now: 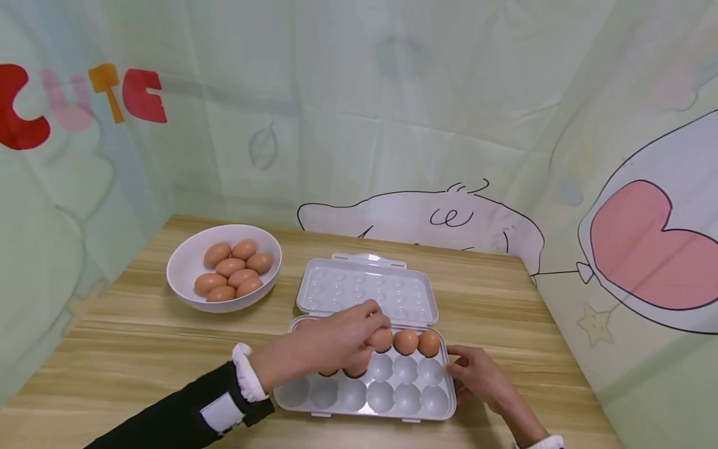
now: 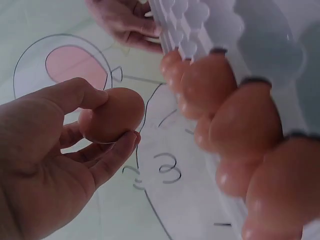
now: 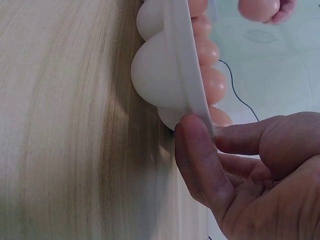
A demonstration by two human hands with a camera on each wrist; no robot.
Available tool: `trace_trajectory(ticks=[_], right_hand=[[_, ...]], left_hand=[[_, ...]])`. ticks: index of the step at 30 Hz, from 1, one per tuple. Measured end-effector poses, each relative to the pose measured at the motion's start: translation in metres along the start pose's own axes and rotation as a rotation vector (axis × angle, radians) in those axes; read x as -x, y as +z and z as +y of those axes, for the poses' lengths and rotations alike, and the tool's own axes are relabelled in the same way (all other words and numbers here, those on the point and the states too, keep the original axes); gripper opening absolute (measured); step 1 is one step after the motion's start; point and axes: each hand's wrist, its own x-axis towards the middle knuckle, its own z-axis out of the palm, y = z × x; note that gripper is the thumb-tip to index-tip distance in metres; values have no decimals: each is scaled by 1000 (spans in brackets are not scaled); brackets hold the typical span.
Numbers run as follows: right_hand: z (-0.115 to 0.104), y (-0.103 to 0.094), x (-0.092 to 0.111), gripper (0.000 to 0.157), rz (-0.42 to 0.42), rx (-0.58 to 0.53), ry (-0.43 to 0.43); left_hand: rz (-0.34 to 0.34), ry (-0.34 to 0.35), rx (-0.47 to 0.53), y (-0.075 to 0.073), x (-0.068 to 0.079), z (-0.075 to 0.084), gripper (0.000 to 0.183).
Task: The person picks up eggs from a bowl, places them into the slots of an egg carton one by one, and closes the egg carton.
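Note:
My left hand [image 1: 339, 340] is above the egg carton [image 1: 406, 399], back of the hand up. Its thumb and fingers pinch a brown egg [image 2: 112, 115], which hangs apart from the carton in the left wrist view. The white plastic carton lies with its lid [image 1: 367, 293] folded back. Brown eggs [image 1: 429, 343] sit in its back row, and others are in the middle row, partly hidden by my left hand. The front row cups show no eggs. At the carton's right end, my right hand [image 1: 482, 377] pinches the rim [image 3: 187, 75] between thumb and fingers.
A white bowl [image 1: 179, 277] with several brown eggs [image 1: 230, 267] stands at the back left of the wooden table [image 1: 493, 299]. A printed curtain [image 1: 359, 125] hangs behind the table and along both sides.

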Motion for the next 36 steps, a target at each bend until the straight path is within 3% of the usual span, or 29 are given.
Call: trace_trajectory(ticks=[5, 15, 26, 32, 36], right_hand=[[2, 0, 0, 50, -6, -1, -9], [7, 1, 2, 49, -11, -18, -5], [3, 0, 3, 49, -20, -25, -22], [1, 0, 2, 50, -19, -28, -23], [1, 0, 1, 49, -12, -23, -22]], left_hand=[[-29, -5, -66, 21, -11, 10, 25], [19, 54, -289, 51, -19, 13, 17], [86, 82, -400, 65, -17, 10, 14], [74, 93, -459, 66, -18, 8, 12], [113, 134, -523, 67, -17, 8, 11]])
